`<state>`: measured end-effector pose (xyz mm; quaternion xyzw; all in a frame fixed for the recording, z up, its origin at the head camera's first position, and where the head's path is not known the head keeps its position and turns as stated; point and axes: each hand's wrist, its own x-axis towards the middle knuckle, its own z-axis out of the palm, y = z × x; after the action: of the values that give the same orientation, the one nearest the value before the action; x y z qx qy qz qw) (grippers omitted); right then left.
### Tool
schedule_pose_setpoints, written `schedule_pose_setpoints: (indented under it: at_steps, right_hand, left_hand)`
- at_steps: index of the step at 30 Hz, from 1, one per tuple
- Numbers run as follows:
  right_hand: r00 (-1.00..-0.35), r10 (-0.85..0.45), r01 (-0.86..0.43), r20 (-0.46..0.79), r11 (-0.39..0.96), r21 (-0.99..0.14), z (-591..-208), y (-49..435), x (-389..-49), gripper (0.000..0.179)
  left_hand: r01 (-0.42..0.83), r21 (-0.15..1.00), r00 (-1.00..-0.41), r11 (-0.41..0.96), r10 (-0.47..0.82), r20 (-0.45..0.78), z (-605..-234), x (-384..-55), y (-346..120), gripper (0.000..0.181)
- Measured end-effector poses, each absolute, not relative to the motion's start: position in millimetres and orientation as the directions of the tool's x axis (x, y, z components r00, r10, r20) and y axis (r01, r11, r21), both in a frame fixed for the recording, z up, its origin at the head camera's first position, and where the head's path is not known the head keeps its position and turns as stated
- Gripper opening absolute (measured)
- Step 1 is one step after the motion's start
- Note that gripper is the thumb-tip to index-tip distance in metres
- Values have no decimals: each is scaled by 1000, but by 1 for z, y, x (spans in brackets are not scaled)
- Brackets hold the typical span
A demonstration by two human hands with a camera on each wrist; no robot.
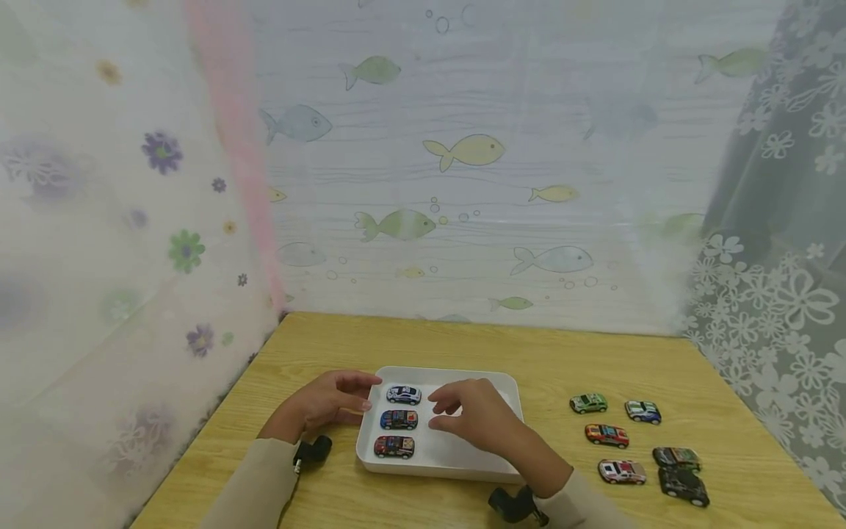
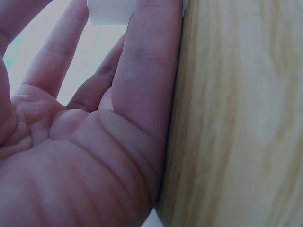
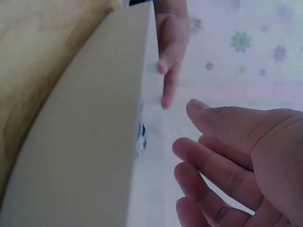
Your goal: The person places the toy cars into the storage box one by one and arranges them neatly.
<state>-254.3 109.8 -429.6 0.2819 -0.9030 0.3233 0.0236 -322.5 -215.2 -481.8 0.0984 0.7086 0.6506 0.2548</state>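
A white tray (image 1: pixel 456 464) holds three toy cars in a column on its left side: a white-and-blue toy car (image 1: pixel 404 395) at the back, a blue toy car (image 1: pixel 399 419) in the middle and a red toy car (image 1: pixel 394 447) in front. At the tray's left rim is my left hand (image 1: pixel 327 400), its little-finger side resting on the table (image 2: pixel 232 118) in the left wrist view. My right hand (image 1: pixel 479 419) hovers over the tray, right of the cars. Its fingers (image 3: pixel 213 163) are loosely bent, with nothing between them and the thumb.
Right of the tray, several more toy cars lie on the wooden table, among them a green car (image 1: pixel 588 402), a red-and-yellow car (image 1: pixel 606 435) and a white-and-red car (image 1: pixel 622 472). A black car (image 1: pixel 684 486) touches a dark green one (image 1: pixel 676 458). Printed curtains (image 1: pixel 476 220) hang behind.
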Motion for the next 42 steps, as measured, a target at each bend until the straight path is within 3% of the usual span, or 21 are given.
schedule_pose_setpoints:
  at_steps: [15, 32, 42]
  right_hand:
    - [-891, -389, -448, 235, 668, -594, -413, 183, -255, 20]
    - [-913, -293, -407, 285, 716, -568, -402, 229, -260, 23]
    - [-950, -211, -309, 230, 740, -597, -405, 272, -269, 30]
  left_hand:
    - [-182, 973, -852, 139, 472, -227, -481, -323, -216, 55]
    - [-186, 972, -855, 145, 464, -233, -482, -322, -216, 56]
    - [-174, 973, -860, 152, 457, -225, -483, -323, -215, 56]
